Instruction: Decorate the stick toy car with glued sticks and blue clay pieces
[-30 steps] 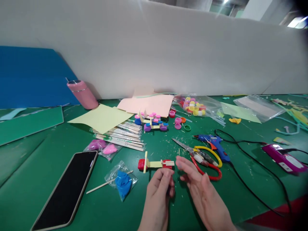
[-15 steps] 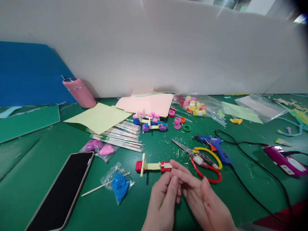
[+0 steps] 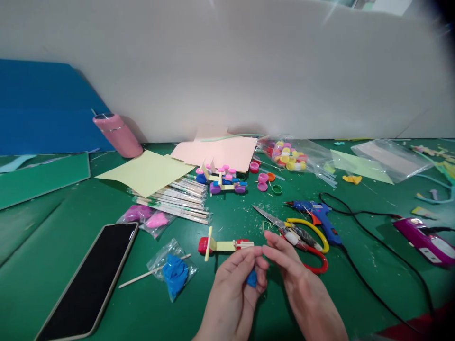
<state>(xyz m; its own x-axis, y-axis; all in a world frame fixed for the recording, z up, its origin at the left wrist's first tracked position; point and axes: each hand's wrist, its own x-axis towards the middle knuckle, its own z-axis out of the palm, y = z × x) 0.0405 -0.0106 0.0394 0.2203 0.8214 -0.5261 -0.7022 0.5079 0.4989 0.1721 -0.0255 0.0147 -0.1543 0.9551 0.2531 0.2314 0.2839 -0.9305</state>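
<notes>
My left hand (image 3: 232,293) is at the bottom centre with its fingers curled round a small blue piece (image 3: 252,278), which looks like a balloon. My right hand (image 3: 300,284) is beside it, fingertips reaching toward the left hand's fingertips and pinching near the blue piece. Just beyond both hands lies a small model (image 3: 223,245) of red bottle caps, yellow card and sticks. Red-and-yellow-handled scissors (image 3: 298,234) lie right behind my right hand.
A phone (image 3: 88,277) lies at front left beside a bag of blue balloons (image 3: 174,272) and a loose stick. Further back are wrapped sticks (image 3: 177,201), a bag of pink balloons, paper sheets, a pink bottle (image 3: 117,135), a cap model (image 3: 222,180), bagged caps, a blue glue gun (image 3: 316,213) with cable.
My hands came together, then parted a little. A blue piece now shows in my left fingers. The view has shifted slightly.
</notes>
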